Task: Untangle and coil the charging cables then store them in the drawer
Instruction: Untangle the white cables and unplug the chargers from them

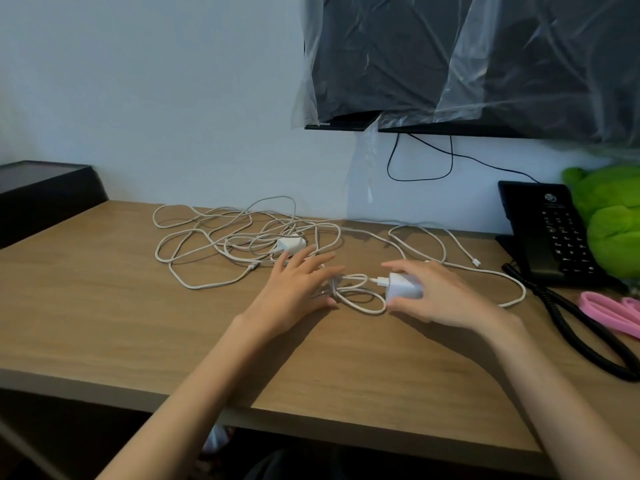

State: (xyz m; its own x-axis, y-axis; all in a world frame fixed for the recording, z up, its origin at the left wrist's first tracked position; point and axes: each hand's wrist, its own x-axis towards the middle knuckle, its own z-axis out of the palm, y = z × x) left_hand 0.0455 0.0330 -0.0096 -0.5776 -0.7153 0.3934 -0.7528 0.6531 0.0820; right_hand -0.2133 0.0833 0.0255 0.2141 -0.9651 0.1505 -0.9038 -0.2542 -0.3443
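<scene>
Right hand pinches a white charger between thumb and fingers; left hand lies flat, fingers spread, on the cable loop.

The charger looks hard and light, a sound handle. The cables look thin, limp and apt to snag, so they are best drawn out from the plug end. The loop lies between the hands mid-desk. The main tangle, with a second charger, sits just beyond the left hand toward the back edge.
</scene>
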